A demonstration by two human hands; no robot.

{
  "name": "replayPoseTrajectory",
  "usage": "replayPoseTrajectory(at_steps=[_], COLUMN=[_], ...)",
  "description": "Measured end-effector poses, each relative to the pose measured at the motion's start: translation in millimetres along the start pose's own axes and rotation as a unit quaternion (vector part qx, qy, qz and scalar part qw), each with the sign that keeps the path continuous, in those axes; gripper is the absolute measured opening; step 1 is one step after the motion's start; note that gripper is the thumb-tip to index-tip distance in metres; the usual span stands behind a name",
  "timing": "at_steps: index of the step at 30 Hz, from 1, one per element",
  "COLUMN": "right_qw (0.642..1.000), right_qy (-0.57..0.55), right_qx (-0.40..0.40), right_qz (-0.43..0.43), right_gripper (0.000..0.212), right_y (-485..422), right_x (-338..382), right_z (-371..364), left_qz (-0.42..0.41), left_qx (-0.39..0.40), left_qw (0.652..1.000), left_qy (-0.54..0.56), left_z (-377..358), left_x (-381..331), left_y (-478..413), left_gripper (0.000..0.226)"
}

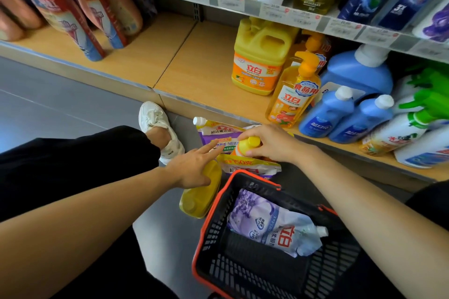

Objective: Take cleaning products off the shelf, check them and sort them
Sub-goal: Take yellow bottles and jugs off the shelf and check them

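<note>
Step in hand (judged): sorting the pile on the floor at the foot of the shelf (201, 63).

Hands: right hand (272, 144) grips the yellow-capped bottle (247, 145), fingers curled round cap and neck. The bottle stands in the floor pile, just far of the basket (215, 230). Left hand (192, 168) is spread wide with straight fingers and holds nothing. It is over a yellow jug (200, 198) lying on its side on the floor; whether it touches, cannot tell.

To do it well:
- Lift the bottle straight up by the neck so its body clears the pouches.
- Turn the label into view for the check, then choose basket or floor group.
- The jug looks apt to roll, so the free hand could steady it.

Around:
- Purple pouch (220, 132), white cap, just far of the bottle.
- Second pouch (247, 165), against the basket's far rim.
- Lavender pouch (274, 226), inside the basket.
- Orange pump bottle (294, 94) and blue bottles (328, 111), on the shelf to the right.
- White shoe (155, 119), left of the pile.

In the way: the pouches crowd the bottle's base, and the second pouch lies between bottle and basket.
</note>
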State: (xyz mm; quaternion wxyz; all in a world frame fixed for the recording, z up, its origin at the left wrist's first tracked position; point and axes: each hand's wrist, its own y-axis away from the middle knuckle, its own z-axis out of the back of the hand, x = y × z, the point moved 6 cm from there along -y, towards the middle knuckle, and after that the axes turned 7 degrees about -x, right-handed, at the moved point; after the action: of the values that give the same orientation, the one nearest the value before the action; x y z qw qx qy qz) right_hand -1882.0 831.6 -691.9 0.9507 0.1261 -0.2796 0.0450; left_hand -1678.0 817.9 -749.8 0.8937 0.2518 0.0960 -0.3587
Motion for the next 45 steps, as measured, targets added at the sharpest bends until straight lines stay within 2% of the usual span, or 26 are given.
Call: replayPoseTrajectory(at_steps=[2, 5, 10, 13, 18, 24, 27, 29, 31, 33, 35, 37, 39, 41, 45], right_qw=[1.000, 0.996, 0.990, 0.988, 0.988, 0.991, 0.992, 0.991, 0.986, 0.969, 0.934, 0.888, 0.853, 0.858, 0.906], right_qy=[-0.016, -0.064, -0.090, -0.089, -0.064, -0.084, -0.095, -0.107, -0.113, -0.095, -0.034, 0.053, 0.115, 0.139, 0.117], right_qx=[-0.005, -0.056, -0.100, -0.107, -0.122, -0.080, -0.042, -0.041, -0.103, -0.226, -0.356, -0.456, -0.509, -0.493, -0.398], right_qz=[0.000, -0.021, -0.045, -0.071, -0.067, -0.072, -0.069, -0.069, -0.061, -0.036, -0.001, 0.018, 0.007, -0.036, -0.083], right_gripper=[0.048, 0.043, 0.041, 0.036, 0.033, 0.044, 0.053, 0.052, 0.041, 0.028, 0.024, 0.029, 0.041, 0.058, 0.092], right_y=[1, -1, -11, -20, -25, -26, -21, -15, -9, -1, 9, 18, 23, 22, 14], right_x=[-2, -7, -4, -5, -5, -10, -3, 3, 9, 13, 15, 12, 2, -15, -40], right_z=[1, 6, -8, -26, -54, -57, -53, -44, -22, 11, 49, 82, 107, 117, 106], left_qz=[0.013, 0.011, -0.025, -0.043, -0.045, -0.040, -0.040, -0.048, -0.059, -0.059, -0.050, -0.027, 0.004, 0.038, 0.110], left_qx=[0.026, 0.046, 0.025, 0.010, -0.015, -0.008, 0.003, 0.018, 0.039, 0.038, 0.000, -0.058, -0.117, -0.164, -0.234], left_qw=[1.000, 0.998, 0.993, 0.993, 0.992, 0.992, 0.996, 0.998, 0.998, 0.997, 0.998, 0.994, 0.982, 0.961, 0.908], left_qy=[-0.003, 0.042, 0.108, 0.114, 0.118, 0.115, 0.080, 0.038, 0.005, -0.010, 0.026, 0.090, 0.150, 0.220, 0.330], left_z=[-5, -6, 0, -1, 0, -1, 0, 4, 16, 37, 66, 95, 121, 140, 155], left_x=[3, 3, -4, -7, -8, -7, -8, -10, -12, -14, -17, -14, -8, -3, 4], left_y=[-2, -3, 2, 5, 6, 7, 7, 6, 3, -4, -14, -29, -50, -76, -131], left_gripper=[0.093, 0.083, 0.080, 0.079, 0.077, 0.077, 0.082, 0.081, 0.074, 0.059, 0.042, 0.028, 0.021, 0.022, 0.042])
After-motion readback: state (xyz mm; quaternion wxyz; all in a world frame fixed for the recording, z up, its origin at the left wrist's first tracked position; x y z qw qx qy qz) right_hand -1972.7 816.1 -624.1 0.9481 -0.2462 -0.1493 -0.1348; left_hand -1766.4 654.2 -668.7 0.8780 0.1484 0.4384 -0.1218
